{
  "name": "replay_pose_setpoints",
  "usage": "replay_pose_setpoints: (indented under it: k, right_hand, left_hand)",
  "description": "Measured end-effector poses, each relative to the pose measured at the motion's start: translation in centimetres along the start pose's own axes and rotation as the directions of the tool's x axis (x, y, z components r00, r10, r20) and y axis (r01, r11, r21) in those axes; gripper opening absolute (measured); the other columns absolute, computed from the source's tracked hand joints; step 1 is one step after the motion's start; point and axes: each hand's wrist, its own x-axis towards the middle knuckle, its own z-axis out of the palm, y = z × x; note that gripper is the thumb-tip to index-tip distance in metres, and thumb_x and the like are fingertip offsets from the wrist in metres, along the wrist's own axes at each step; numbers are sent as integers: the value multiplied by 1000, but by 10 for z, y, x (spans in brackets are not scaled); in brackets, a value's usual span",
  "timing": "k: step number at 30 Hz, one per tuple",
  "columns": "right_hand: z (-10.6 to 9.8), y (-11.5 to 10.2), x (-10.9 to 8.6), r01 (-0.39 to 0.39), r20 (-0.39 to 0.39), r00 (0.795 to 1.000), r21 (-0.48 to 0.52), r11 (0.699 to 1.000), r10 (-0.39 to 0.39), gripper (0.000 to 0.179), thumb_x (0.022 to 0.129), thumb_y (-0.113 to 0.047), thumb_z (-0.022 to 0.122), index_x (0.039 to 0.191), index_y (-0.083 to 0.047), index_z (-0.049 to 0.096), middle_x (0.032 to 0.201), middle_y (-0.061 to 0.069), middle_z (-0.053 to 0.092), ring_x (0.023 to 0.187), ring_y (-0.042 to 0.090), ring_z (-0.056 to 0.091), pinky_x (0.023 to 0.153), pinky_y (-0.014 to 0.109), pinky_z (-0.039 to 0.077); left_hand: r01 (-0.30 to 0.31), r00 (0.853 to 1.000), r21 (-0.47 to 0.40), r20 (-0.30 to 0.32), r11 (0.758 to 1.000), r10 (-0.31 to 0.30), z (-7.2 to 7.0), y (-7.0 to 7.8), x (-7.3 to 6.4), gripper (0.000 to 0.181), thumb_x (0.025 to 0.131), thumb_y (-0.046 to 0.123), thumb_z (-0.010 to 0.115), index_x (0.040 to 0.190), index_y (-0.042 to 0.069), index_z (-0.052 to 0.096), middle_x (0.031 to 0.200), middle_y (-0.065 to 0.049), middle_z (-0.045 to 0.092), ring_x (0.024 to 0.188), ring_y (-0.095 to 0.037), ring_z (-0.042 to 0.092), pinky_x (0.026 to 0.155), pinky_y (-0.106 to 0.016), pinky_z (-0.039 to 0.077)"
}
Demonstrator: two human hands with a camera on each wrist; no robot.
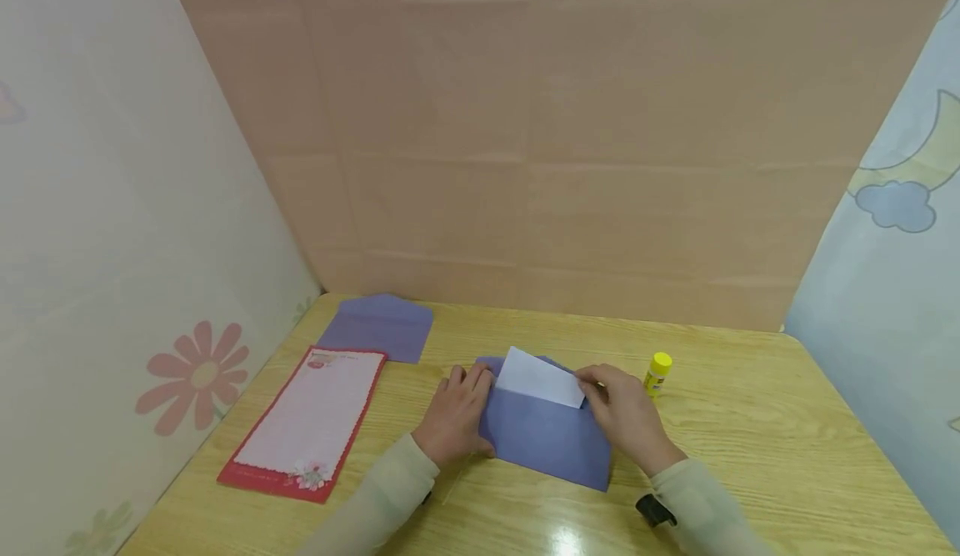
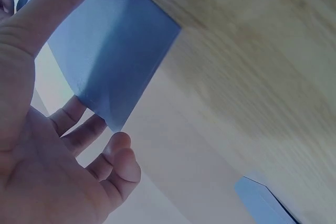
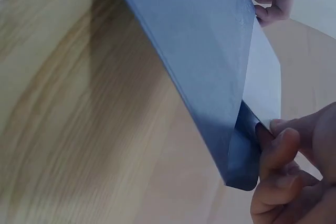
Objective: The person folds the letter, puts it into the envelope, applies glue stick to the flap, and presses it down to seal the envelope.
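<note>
A purple envelope [image 1: 547, 443] is held tilted over the table with its mouth upward. From that mouth sticks a folded white sheet of paper [image 1: 542, 378], its lower part hidden inside. My left hand [image 1: 459, 414] grips the envelope's left side, the thumb [image 2: 58, 6] lying across the front face and fingers behind it. At the opposite end, my right hand [image 1: 624, 413] pinches the paper's right corner between thumb and fingers. In the right wrist view, one of these fingers [image 3: 265, 137] reaches into the envelope's opening.
To the left lies a red-bordered sheet of stationery [image 1: 307, 423] with a flower print. Beyond it, a second purple envelope [image 1: 382, 331] rests with its flap up. A yellow-capped glue stick [image 1: 657, 374] stands just past my right hand. Walls border the table [image 1: 765, 423] at back and sides.
</note>
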Motion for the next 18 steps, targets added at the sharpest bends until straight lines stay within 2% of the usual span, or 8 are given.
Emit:
replay_pose_setpoints:
  k: [8,13,18]
  right_hand:
    - [1,-1,-1,58,55,997,-37,998,-55,16,88,-1,73,101,-10,77,95,1,73,78,14,66,66,30,53]
    - [4,-4,-3,28,109,994,-8,1000,-27,16,88,-1,73,99,-11,78,98,1,75,86,17,70,72,33,56]
    - [8,-5,-5,-19,158,987,10,1000,17,16,89,-1,72,99,-12,77,98,1,75,84,13,69,70,31,55]
  left_hand:
    - [-6,1000,-9,-17,1000,6,1,-1,0,100,44,55,99,121,11,52,125,-3,53,93,-20,42,72,-31,43]
    - [-14,999,-8,-34,1000,14,1,-1,0,101,43,55,99,120,11,52,125,-3,53,92,-20,42,70,-29,40]
    - [-9,1000,2,-27,1000,9,1,0,-1,102,43,56,99,122,10,52,127,-4,53,93,-21,43,72,-31,43]
